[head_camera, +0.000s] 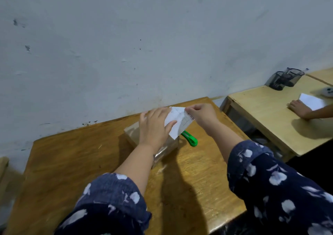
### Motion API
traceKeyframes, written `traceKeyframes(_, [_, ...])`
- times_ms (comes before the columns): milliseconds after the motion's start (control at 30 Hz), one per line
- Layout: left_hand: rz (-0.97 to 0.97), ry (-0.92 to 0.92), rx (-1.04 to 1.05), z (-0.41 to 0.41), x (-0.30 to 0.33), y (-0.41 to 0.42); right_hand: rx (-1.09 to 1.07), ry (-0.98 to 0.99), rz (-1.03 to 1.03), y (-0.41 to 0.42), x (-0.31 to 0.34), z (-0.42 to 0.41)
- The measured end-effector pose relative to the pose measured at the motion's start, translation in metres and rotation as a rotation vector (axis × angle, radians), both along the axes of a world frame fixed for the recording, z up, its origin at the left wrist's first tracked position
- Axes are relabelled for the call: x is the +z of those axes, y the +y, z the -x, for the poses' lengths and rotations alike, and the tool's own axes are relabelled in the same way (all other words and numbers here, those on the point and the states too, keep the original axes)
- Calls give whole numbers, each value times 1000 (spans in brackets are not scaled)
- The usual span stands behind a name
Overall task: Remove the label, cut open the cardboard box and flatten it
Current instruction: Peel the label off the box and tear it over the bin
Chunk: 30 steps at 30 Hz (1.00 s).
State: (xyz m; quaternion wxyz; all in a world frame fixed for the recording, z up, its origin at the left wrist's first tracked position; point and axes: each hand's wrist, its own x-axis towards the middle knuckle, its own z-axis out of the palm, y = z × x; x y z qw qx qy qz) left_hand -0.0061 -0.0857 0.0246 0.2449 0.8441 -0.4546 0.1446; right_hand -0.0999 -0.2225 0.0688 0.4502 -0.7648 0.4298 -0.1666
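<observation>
A brown cardboard box (pixel 132 132) wrapped in clear tape sits on the wooden table (pixel 72 162) near the wall. My left hand (pixel 155 126) presses flat on top of the box, its thumb under the white label (pixel 180 123). My right hand (pixel 201 115) pinches the label's far corner, and the label stands lifted off the box top. A green utility knife (pixel 191 139) lies on the table just right of the box, partly hidden by the label.
A second, paler table (pixel 266 108) stands to the right across a narrow gap. On it are a dark pen holder (pixel 284 78), a white paper (pixel 310 104) and another person's hand (pixel 298 108). The wall runs right behind the box.
</observation>
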Motion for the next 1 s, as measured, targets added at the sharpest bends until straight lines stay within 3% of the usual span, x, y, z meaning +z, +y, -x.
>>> traceKeyframes(133, [28, 131, -20, 24, 13, -16, 117, -7, -86, -9, 13, 41])
traceKeyframes(300, [101, 638, -110, 65, 22, -39, 165, 46, 3, -35, 17, 102])
traceKeyframes(600, [3, 589, -92, 202, 22, -67, 392, 180, 432, -61, 12, 217])
traceKeyframes(800, [-3, 486, 29, 284, 12, -78, 458, 87, 389, -68, -10, 286])
traceKeyframes(1000, [48, 827, 110, 312, 14, -77, 489, -33, 614, -50, -13, 317])
